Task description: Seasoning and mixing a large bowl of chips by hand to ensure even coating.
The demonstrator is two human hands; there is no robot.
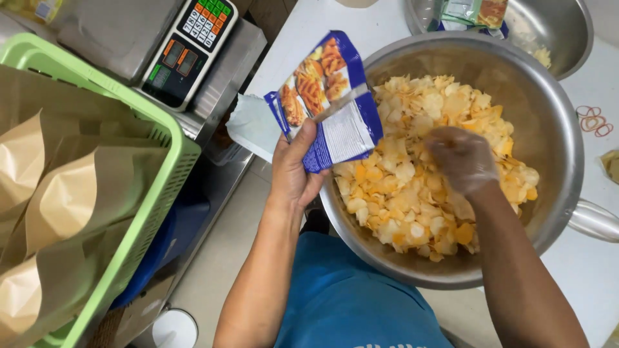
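Chips (pixel 412 187), pale yellow and orange, filled the large round steel bowl (pixel 548 122) at the frame's centre right. Your right hand (pixel 461 160), in a thin clear glove, hovered over the heap, blurred, so I cannot tell how far it was open. Your left hand (pixel 293 171) pinched the blue and white printed snack pouch (pixel 332 100) at the bowl's left rim, mouth upward. You seemed to be filling pouches by hand; scooping a portion into the pouch's mouth would call for holding it open. Upper left sat a weighing scale (pixel 187 48), beside a green plastic crate (pixel 155 187) of brown paper bags (pixel 64 193).
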